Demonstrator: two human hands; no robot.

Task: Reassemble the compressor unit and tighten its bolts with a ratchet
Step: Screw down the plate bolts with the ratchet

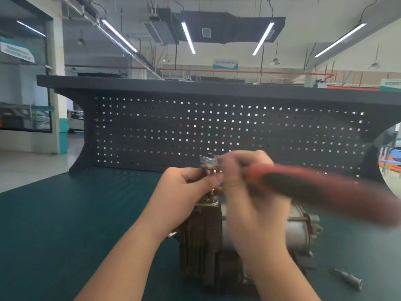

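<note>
The compressor unit [204, 242] lies on the green bench mat, with a dark finned housing on the left and a silver cylindrical body [301, 229] on the right. A ratchet with a red and black handle [308, 185] sits above it, motion-blurred, its handle reaching right. My right hand [245, 192] grips the ratchet near its metal head [209, 162]. My left hand [186, 190] pinches the socket or extension under that head, right above the housing's top edge. The bolt itself is hidden by my fingers.
A loose metal socket [349, 279] lies on the mat [65, 224] at the lower right. A dark pegboard back panel [173, 131] with a shelf on top rises behind the bench. The workshop floor lies past the bench's left edge.
</note>
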